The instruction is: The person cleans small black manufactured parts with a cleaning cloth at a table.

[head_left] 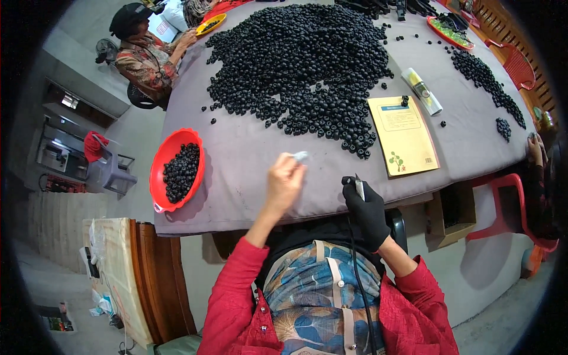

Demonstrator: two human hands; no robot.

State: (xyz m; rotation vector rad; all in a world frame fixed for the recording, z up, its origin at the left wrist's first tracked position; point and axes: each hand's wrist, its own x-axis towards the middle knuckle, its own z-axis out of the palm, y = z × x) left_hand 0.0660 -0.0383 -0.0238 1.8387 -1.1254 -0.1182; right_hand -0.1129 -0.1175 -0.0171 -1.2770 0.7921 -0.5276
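Note:
My left hand (285,182) is bare and hovers over the grey tablecloth (248,171), its fingers curled together. A pale blue-white wrap (300,156) shows at a fingertip; whether the fingers hold anything is hidden. At the table's near edge, my right hand (368,218) wears a black glove and is closed around a small knife (360,188) with a silvery blade pointing up. A black round piece (347,180) shows by the gloved fingertips. Beyond both hands spreads a big heap of small black ring-shaped parts (302,59). A black cord (361,284) hangs down my front.
A red basket (155,177) holds more black parts on the left. Right of the heap lie a yellow booklet (405,142) and a clear-and-white tube (421,90). At far left, a person (145,65) sits by a yellow tray (212,23). Another person's hand (536,149) is at the right edge.

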